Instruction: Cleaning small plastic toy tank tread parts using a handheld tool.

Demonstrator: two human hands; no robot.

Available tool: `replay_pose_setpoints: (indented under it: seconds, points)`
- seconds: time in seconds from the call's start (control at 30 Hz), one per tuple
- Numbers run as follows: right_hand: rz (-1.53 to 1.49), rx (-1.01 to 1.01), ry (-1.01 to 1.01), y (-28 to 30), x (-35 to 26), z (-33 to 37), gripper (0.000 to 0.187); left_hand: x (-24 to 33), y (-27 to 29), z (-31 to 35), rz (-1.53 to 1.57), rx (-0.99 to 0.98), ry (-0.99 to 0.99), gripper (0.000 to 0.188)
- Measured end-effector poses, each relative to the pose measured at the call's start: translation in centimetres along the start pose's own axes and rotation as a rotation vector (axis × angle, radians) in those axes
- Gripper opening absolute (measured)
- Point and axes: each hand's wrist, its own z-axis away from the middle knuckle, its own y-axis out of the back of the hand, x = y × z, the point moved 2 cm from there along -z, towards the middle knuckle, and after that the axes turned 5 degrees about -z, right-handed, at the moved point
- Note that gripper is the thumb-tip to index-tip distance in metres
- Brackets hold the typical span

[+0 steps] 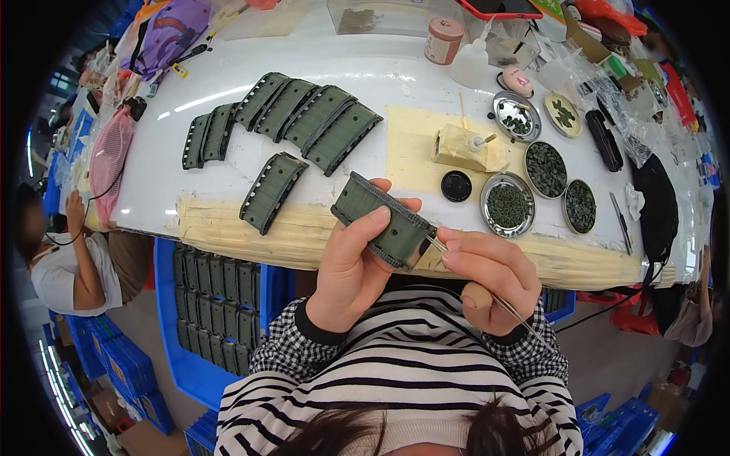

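Gripping a green ribbed strip (pixel 384 220), long axis upper-left to lower-right, left hand (pixel 351 262); right hand (pixel 487 277) pinching tweezers (pixel 456 262).

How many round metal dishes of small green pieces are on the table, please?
5: two at the back, one in the middle, two nearest the edge. Clutter at the right may hide more.
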Motion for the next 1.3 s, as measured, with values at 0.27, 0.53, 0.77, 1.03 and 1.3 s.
replay_pose_setpoints:
  seconds: [0.27, 0.53, 0.77, 1.03, 1.3]
  points:
    - [0.063, 0.034, 0.024, -0.5, -0.1, 0.2, 0.035, -0.1, -0.1, 0.1, -0.021, 0.021, -0.015, 0.037]
    - [0.084, 0.091, 0.045, -1.2, 0.0, 0.7, 0.031, -0.1, -0.3, 0.2, -0.029, 0.051, -0.023, 0.036]
    - [0.082, 0.121, 0.058, -1.5, 0.0, 0.7, 0.031, 0.0, -0.1, 0.3, -0.008, 0.027, -0.012, 0.037]
    - [-0.060, 0.147, -0.005, -0.6, 0.2, 1.0, 0.025, 0.0, 0.0, 0.3, -0.016, 0.017, -0.005, 0.038]
    - [0.150, 0.394, -0.438, 5.4, 4.4, 1.4, 0.015, 0.9, 0.3, 0.1, -0.088, -0.069, -0.059, 0.035]
